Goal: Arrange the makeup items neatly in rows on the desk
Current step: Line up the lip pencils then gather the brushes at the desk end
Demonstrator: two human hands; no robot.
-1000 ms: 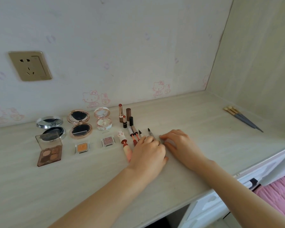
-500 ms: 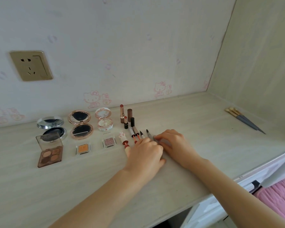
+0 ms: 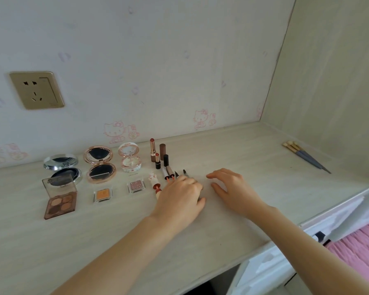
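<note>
Left hand (image 3: 180,198) lies palm down on the counter (image 3: 232,167), knuckles up, fingers curled over the near ends of a few thin liner pens (image 3: 184,173); only the pens' dark far tips stick out past the fingers. Cannot tell if the fingers actually pinch a pen or just rest on them. Right hand (image 3: 232,188) sits just beside the left, apart from it, palm down, fingers loosely spread and slightly bent, holding nothing, fingertips pointing left toward the pens.

Makeup sits in rows left of centre on the counter. Back row by the wall: open silver compact (image 3: 62,167), open rose-gold compact (image 3: 100,165), open small white floral compact (image 3: 130,157), then an uncapped tall lipstick (image 3: 152,149) with a brown cap (image 3: 162,151) just beside it, both upright. A shorter lipstick (image 3: 157,161) and a black cap (image 3: 166,160) stand just in front. Front row: open brown four-pan eyeshadow palette (image 3: 61,201), orange single eyeshadow (image 3: 102,194), pinkish glitter single eyeshadow (image 3: 136,185), a white-and-red lip tube (image 3: 155,183) lying flat with its near end under the left hand, two lip gloss wands (image 3: 168,173) lying side by side.

Well apart, at the far right near the side wall, three makeup brushes (image 3: 305,155) lie together, pale tips pointing toward the back wall. Gold wall socket (image 3: 36,90) on the wall, upper left. Pink fabric (image 3: 358,252) below the counter edge, lower right.
</note>
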